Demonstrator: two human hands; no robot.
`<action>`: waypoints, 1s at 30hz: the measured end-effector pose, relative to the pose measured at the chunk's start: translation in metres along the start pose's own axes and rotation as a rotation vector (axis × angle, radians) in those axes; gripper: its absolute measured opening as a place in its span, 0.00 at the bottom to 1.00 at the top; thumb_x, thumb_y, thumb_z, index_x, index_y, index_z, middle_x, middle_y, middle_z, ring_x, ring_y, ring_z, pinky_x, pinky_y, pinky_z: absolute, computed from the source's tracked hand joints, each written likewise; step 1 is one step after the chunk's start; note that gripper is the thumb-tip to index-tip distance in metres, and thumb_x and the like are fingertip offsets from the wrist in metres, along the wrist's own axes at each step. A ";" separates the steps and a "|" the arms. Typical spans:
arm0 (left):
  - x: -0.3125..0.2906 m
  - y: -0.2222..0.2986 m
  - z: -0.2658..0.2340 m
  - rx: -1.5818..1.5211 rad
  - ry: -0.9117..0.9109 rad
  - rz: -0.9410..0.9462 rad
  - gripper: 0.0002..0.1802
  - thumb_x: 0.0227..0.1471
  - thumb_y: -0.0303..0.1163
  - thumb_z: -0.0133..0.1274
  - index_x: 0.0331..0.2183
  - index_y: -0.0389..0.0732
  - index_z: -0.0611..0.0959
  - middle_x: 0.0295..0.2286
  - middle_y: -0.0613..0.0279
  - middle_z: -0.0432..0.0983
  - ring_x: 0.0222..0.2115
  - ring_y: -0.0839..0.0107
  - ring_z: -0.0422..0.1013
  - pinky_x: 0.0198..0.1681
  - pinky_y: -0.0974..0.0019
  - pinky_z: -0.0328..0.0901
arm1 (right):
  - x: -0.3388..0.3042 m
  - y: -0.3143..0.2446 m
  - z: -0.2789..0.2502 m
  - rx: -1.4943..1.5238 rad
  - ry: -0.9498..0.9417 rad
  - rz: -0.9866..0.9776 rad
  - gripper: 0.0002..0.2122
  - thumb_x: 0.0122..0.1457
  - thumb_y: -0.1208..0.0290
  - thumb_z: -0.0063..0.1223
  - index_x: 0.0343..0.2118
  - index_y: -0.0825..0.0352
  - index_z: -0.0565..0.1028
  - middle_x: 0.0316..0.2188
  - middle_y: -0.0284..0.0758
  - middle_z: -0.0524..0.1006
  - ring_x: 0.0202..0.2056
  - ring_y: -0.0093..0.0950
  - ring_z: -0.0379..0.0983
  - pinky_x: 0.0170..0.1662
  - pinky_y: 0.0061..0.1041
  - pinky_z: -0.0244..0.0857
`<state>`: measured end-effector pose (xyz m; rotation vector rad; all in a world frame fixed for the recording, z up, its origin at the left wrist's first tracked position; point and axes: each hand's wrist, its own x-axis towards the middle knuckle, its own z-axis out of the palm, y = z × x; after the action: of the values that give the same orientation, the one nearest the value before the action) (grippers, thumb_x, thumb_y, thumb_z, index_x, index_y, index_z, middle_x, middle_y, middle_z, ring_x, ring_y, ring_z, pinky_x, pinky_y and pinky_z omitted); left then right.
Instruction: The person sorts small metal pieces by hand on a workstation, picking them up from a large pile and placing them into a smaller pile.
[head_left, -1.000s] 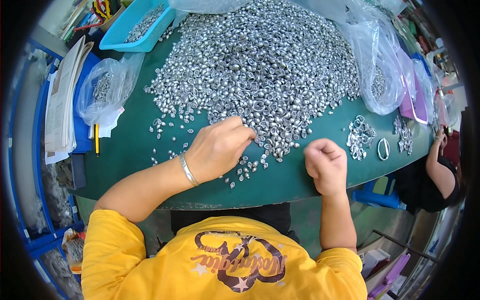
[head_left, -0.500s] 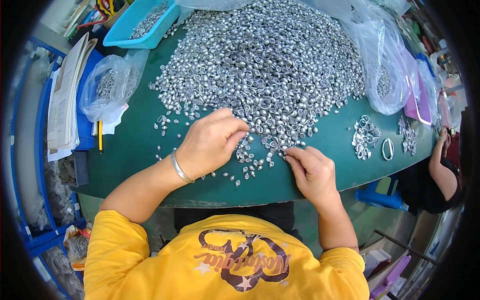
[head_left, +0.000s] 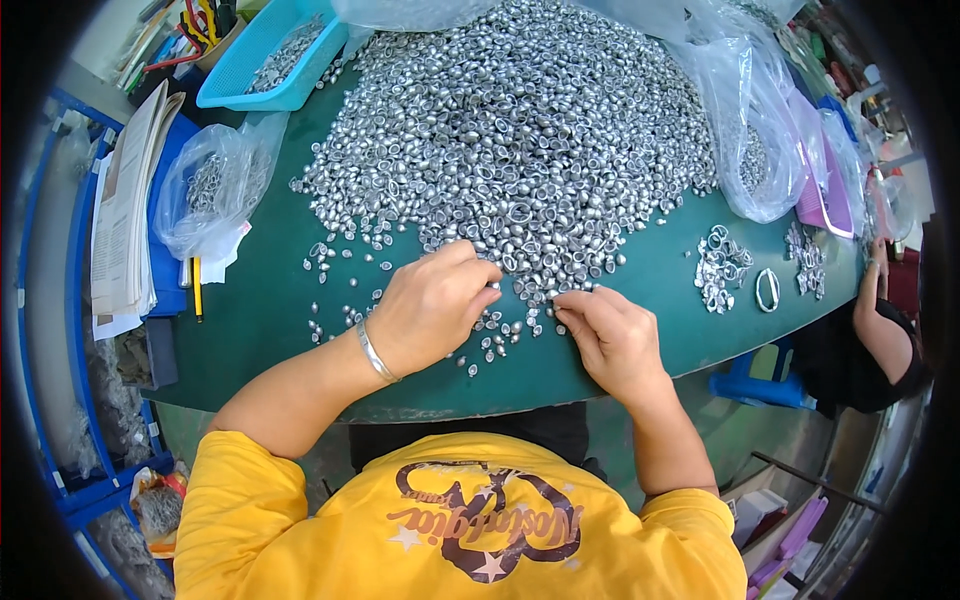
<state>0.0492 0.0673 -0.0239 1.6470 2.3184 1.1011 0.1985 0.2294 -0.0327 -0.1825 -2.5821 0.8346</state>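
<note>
A large heap of small silver-coloured metal pieces [head_left: 520,140], rounded and hollow like little caps, covers the far middle of the green table [head_left: 260,330]. At its near edge my left hand [head_left: 432,308], with a bangle [head_left: 375,352] on the wrist, is closed in a pinch; a bit of silver metal shows at the fingertips. My right hand [head_left: 618,342] is pinched too, its fingertips down by loose pieces at the tip of the heap. What it holds, if anything, is too small to make out. Several scattered pieces [head_left: 488,345] lie between the hands.
A blue basket [head_left: 310,80] with metal pieces stands far left, near a clear plastic bag [head_left: 205,190] and papers [head_left: 125,210]. On the right are another bag [head_left: 765,190], a purple basket [head_left: 835,215], small metal piles [head_left: 720,270] and a ring [head_left: 767,290]. Another person's arm [head_left: 880,310] shows beyond.
My left hand has come slightly nearer and to the right, closer to my right hand. My right hand has shifted a little left. Both remain pinched; the whole view has shifted slightly.
</note>
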 end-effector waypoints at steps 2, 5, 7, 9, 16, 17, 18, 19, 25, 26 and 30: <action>0.000 0.001 -0.004 -0.052 -0.011 0.002 0.06 0.41 0.24 0.57 0.27 0.38 0.78 0.21 0.59 0.67 0.23 0.62 0.68 0.25 0.65 0.63 | 0.000 0.001 -0.001 0.081 0.060 0.007 0.05 0.46 0.75 0.56 0.28 0.63 0.75 0.18 0.34 0.71 0.19 0.34 0.70 0.21 0.28 0.64; -0.001 0.001 -0.007 -0.058 -0.004 0.012 0.04 0.42 0.23 0.55 0.25 0.38 0.77 0.22 0.59 0.66 0.23 0.62 0.67 0.25 0.66 0.63 | -0.002 -0.003 -0.004 -0.050 -0.020 -0.047 0.05 0.46 0.76 0.56 0.29 0.64 0.75 0.18 0.34 0.71 0.19 0.34 0.70 0.22 0.28 0.64; -0.004 -0.003 -0.004 -0.048 -0.039 0.024 0.03 0.43 0.22 0.55 0.25 0.38 0.77 0.22 0.58 0.66 0.23 0.61 0.67 0.25 0.66 0.63 | 0.000 -0.006 -0.005 -0.076 -0.039 -0.038 0.06 0.46 0.76 0.56 0.29 0.64 0.75 0.18 0.34 0.71 0.19 0.34 0.69 0.21 0.28 0.64; -0.003 -0.002 -0.005 -0.063 -0.016 0.019 0.03 0.43 0.22 0.55 0.25 0.38 0.77 0.22 0.58 0.66 0.23 0.61 0.67 0.25 0.66 0.63 | 0.000 -0.006 -0.007 -0.100 -0.064 -0.033 0.06 0.46 0.76 0.56 0.29 0.64 0.75 0.17 0.34 0.70 0.18 0.34 0.69 0.21 0.28 0.64; -0.005 -0.008 -0.020 -0.146 0.078 -0.042 0.03 0.44 0.22 0.54 0.27 0.37 0.79 0.20 0.60 0.67 0.20 0.68 0.66 0.23 0.69 0.61 | -0.005 -0.006 -0.003 -0.023 0.024 0.024 0.05 0.47 0.77 0.56 0.28 0.63 0.76 0.16 0.33 0.68 0.17 0.33 0.67 0.20 0.27 0.62; -0.004 -0.009 -0.023 -0.165 0.058 -0.039 0.03 0.44 0.22 0.55 0.26 0.37 0.79 0.20 0.60 0.67 0.20 0.68 0.66 0.23 0.69 0.61 | -0.006 -0.007 -0.003 -0.046 0.013 0.011 0.04 0.47 0.77 0.56 0.28 0.63 0.76 0.15 0.33 0.68 0.16 0.32 0.67 0.20 0.27 0.61; -0.003 -0.010 -0.025 -0.185 0.038 -0.038 0.03 0.44 0.22 0.55 0.26 0.37 0.79 0.20 0.61 0.67 0.20 0.67 0.66 0.23 0.69 0.61 | -0.007 -0.009 -0.004 -0.047 0.017 0.028 0.04 0.46 0.77 0.56 0.27 0.63 0.76 0.15 0.32 0.68 0.16 0.32 0.66 0.19 0.27 0.60; -0.002 -0.008 -0.028 -0.198 -0.008 -0.010 0.03 0.43 0.22 0.55 0.26 0.38 0.79 0.21 0.61 0.68 0.20 0.67 0.67 0.23 0.69 0.61 | -0.009 -0.008 -0.005 -0.059 0.010 0.031 0.05 0.46 0.77 0.57 0.27 0.63 0.76 0.15 0.32 0.67 0.16 0.32 0.66 0.19 0.27 0.60; -0.021 0.006 -0.041 -0.131 -0.230 -0.046 0.05 0.40 0.27 0.59 0.25 0.41 0.80 0.21 0.62 0.67 0.22 0.64 0.68 0.24 0.66 0.63 | -0.007 -0.009 -0.002 -0.099 -0.013 0.030 0.04 0.46 0.76 0.57 0.27 0.62 0.75 0.16 0.32 0.69 0.17 0.32 0.68 0.20 0.27 0.61; -0.025 0.009 -0.041 -0.078 -0.263 -0.033 0.05 0.39 0.28 0.59 0.25 0.42 0.80 0.20 0.61 0.67 0.22 0.64 0.68 0.24 0.66 0.64 | -0.003 -0.008 -0.001 -0.083 -0.003 0.014 0.04 0.46 0.76 0.57 0.27 0.62 0.75 0.17 0.32 0.70 0.18 0.32 0.68 0.20 0.27 0.62; -0.040 0.014 -0.024 -0.053 -0.209 -0.074 0.05 0.38 0.29 0.60 0.22 0.41 0.79 0.21 0.61 0.67 0.23 0.63 0.68 0.25 0.65 0.64 | -0.004 -0.006 -0.009 0.257 -0.003 0.168 0.02 0.49 0.77 0.55 0.25 0.65 0.74 0.17 0.31 0.71 0.18 0.28 0.69 0.21 0.22 0.61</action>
<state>0.0663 0.0235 -0.0106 1.5619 2.1807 0.9190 0.2061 0.2285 -0.0239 -0.3244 -2.4578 1.2174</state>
